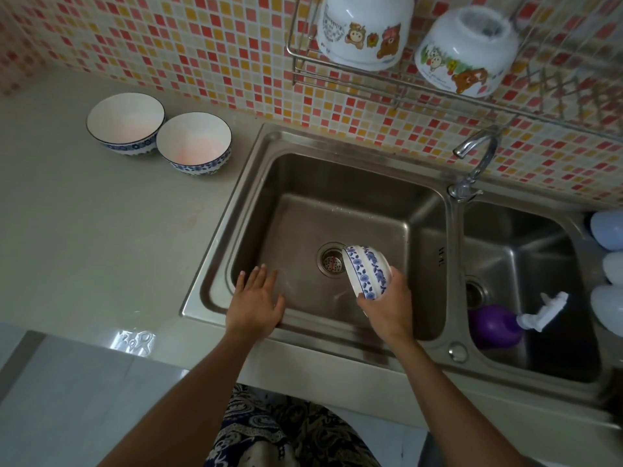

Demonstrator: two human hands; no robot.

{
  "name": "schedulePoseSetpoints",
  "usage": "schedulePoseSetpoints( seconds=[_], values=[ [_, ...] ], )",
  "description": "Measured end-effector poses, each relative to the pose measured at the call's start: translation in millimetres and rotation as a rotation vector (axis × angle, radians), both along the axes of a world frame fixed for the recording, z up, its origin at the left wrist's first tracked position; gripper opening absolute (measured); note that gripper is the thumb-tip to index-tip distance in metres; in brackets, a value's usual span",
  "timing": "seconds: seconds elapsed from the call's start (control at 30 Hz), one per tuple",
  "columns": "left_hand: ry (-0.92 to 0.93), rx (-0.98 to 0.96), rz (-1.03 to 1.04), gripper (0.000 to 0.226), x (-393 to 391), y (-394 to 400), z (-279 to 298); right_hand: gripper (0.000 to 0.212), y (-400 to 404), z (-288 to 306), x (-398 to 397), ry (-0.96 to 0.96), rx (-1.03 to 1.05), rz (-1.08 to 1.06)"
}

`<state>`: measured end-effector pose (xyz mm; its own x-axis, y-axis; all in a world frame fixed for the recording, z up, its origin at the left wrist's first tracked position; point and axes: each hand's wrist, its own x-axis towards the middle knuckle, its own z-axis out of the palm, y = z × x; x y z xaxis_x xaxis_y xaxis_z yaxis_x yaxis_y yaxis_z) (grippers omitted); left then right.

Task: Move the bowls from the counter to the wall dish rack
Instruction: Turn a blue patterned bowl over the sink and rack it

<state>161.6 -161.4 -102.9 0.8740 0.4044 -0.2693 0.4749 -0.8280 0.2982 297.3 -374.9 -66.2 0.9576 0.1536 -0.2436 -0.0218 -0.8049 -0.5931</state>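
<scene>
Bowl (367, 271) of glazed china, blue flowers on white, held tipped on its side over the drain of the left sink basin (337, 183), mouth turned away to the left. Gripped by the right hand (387, 308), fingers curled round the lower wall and foot. Left hand (256, 301) spread flat and empty, resting near the front left corner of the same basin. Two more bowls (158, 133) of the same pattern stood upright and touching on the counter (84, 230), toward its back edge, left of the sink. Two cartoon-printed bowls (414, 38) already upturned in the wall rack (303, 72) above the sink's back edge.

Judged stiff, fairly light, brittle, probably wet and slick from the glaze. Best taken with thumb on the rim and fingers under the foot, or cupped round the wall, never pinched by the rim alone. Likely to chip if knocked on steel wire or faucet (475, 160) on the way up.
</scene>
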Motion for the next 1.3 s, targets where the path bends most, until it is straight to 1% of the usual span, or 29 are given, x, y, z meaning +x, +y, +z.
schedulePoseSetpoints(
  seconds=[0.1,0.2,0.37,0.63,0.8,0.93,1.07,1.13,1.23,1.3],
  values=[
    [0.008,0.003,0.001,0.070,0,0,0,0.091,-3,-2,-6,-0.104,-0.097,0.108],
    [0.006,0.000,0.003,0.071,0,0,0,0.084,-8,-4,-12,-0.194,-0.149,0.223],
    [-0.014,-0.012,0.004,0.070,-1,0,1,0.081,-11,-6,-17,-0.265,-0.163,0.257],
    [-0.006,-0.023,-0.011,0.062,0,1,1,0.090,-6,-8,-20,-0.228,-0.162,0.096],
    [0.004,-0.013,-0.031,0.063,0,1,2,0.089,4,-2,-18,-0.198,-0.145,-0.003],
    [0.047,-0.028,-0.066,0.066,-1,3,3,0.087,12,7,-18,-0.185,-0.113,-0.072],
    [0.148,-0.030,-0.131,0.065,6,4,15,0.089,19,22,-14,-0.155,-0.096,-0.113],
    [0.126,-0.021,-0.141,0.065,16,7,27,0.089,24,33,-10,-0.152,-0.071,-0.135],
    [0.040,0.004,-0.166,0.066,39,20,51,0.077,31,53,1,-0.105,0.038,-0.212],
    [-0.034,0.020,-0.161,0.067,56,32,68,0.065,36,67,10,-0.001,0.215,-0.336]
  ],
)
